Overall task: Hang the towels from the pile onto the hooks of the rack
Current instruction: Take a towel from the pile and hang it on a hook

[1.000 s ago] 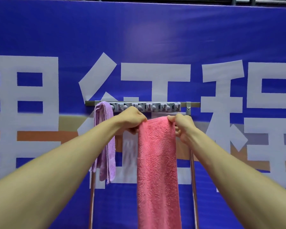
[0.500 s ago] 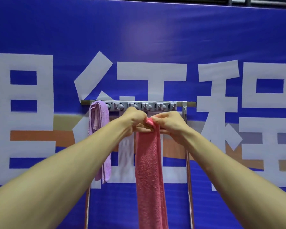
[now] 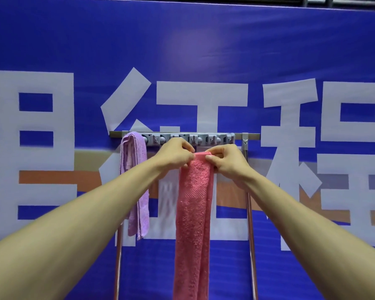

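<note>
A pink towel [image 3: 193, 213] hangs straight down in front of me, folded into a narrow strip. My left hand [image 3: 175, 154] and my right hand [image 3: 225, 161] pinch its top edge from either side, just below the grey hook strip [image 3: 204, 139] on the rack's top bar. A lilac towel [image 3: 134, 182] hangs from the leftmost hook. The pile of towels is out of view.
The rack's two chrome legs [image 3: 252, 245] run down on both sides of the towels. Right behind the rack stands a blue banner [image 3: 204, 50] with large white characters. Several hooks on the strip are bare.
My hands came together, gathering the spread pink towel into a narrow strip. They have since parted slightly and hold the folded top edge closer under the hooks.
</note>
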Demonstrator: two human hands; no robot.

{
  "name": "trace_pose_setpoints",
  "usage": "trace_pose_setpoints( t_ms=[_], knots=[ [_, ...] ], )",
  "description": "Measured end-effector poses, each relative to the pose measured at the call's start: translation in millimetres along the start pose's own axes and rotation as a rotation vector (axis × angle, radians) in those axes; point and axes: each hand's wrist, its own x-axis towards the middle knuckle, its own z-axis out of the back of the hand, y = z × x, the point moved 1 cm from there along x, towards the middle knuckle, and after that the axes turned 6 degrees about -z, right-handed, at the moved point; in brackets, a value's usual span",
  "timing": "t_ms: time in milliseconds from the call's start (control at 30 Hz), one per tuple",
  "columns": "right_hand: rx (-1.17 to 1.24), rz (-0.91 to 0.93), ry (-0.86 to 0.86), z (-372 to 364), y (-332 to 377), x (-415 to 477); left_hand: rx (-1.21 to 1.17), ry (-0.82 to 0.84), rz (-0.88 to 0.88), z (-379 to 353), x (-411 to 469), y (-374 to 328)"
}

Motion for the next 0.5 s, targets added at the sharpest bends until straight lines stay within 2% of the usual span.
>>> trace_pose_setpoints(
  t_ms=[67, 167, 233, 300, 367, 433, 500],
  knots=[
    [0.039, -0.019, -0.01, 0, 1, 2, 0.085, -0.06, -0.045, 1, 0, 11],
    [0.133, -0.023, 0.022, 2, 4, 2, -0.221, 0.098, 0.068, -4, -1, 28],
    [0.174, -0.023, 0.023, 4, 5, 3, -0.404, 0.118, 0.08, -9, -3, 30],
    [0.178, -0.038, 0.017, 6, 6, 5, -0.426, -0.033, 0.015, -13, 2, 29],
    [0.211, -0.079, 0.094, 5, 8, 3, -0.354, -0.178, -0.041, -16, 8, 22],
    [0.25, -0.144, 0.238, 6, 9, 0, -0.286, -0.236, -0.077, -19, 12, 12],
    [0.176, -0.188, 0.292, 9, 6, -2, -0.213, -0.249, -0.1, -21, 13, 6]
  ],
)
